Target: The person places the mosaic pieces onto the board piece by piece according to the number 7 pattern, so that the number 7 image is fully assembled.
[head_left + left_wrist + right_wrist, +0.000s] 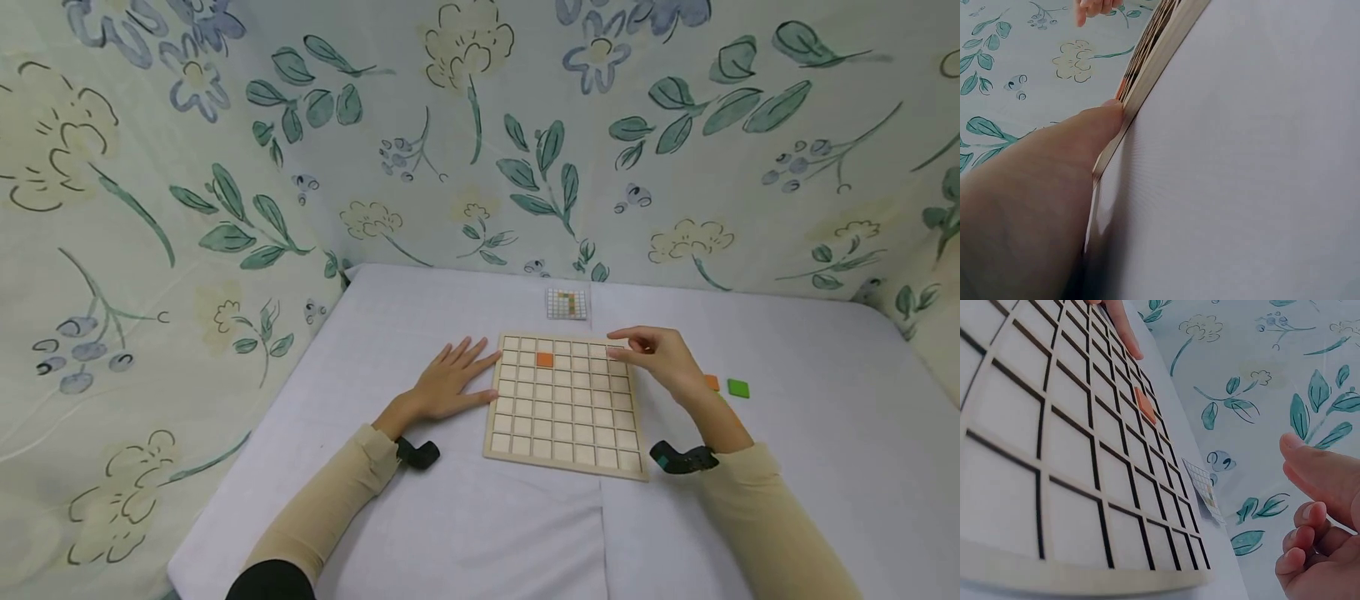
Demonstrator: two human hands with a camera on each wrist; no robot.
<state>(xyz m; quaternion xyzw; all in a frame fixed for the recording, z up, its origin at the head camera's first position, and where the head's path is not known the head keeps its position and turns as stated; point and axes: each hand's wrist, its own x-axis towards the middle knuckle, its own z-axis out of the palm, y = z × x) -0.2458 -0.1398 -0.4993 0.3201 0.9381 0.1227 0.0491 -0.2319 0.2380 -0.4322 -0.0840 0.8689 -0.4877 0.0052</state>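
Observation:
A square wooden grid board (566, 464) lies on the white cloth, with one orange square tile (544, 360) in a cell near its far left. My left hand (450, 385) rests flat beside the board, fingers spread, its thumb and fingertips at the left edge. In the left wrist view the thumb (1094, 125) meets the board's wooden side. Over the far right corner hovers my right hand (660, 354), its thumb and forefinger apart. The right wrist view shows its other fingers (1300, 550) loosely curled, with nothing visible in them.
Behind the board lies a small card (566, 305) printed with a coloured grid pattern. To the right, a green tile (738, 389) and an orange tile (712, 382) lie on the cloth, partly behind the right wrist. A floral curtain (480, 142) hangs along the table's back.

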